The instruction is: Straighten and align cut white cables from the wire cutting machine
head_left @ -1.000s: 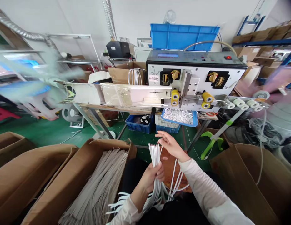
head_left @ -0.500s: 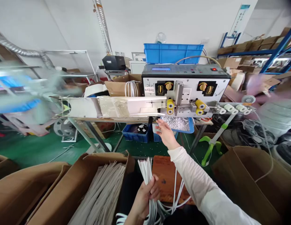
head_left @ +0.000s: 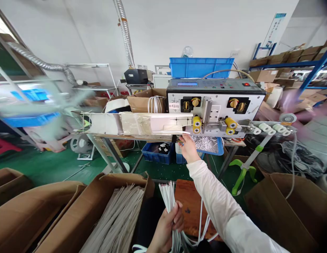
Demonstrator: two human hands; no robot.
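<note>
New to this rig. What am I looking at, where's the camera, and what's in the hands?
This is one view from a camera worn on the person's head, looking forward and down. Ahead, on a bench, is what looks like a wire-processing machine with a control panel and yellow rollers. Below it sits a blue tray of small white pieces. The left hand grips a bundle of white cable. The right hand is open, holds nothing visible, and is near the tray. At lower left, a cardboard box holds long white strips.

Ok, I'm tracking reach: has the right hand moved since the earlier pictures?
Yes, forward: the right hand has closed in on the cable-cutting machine and now sits close beneath its yellow rollers.
</note>
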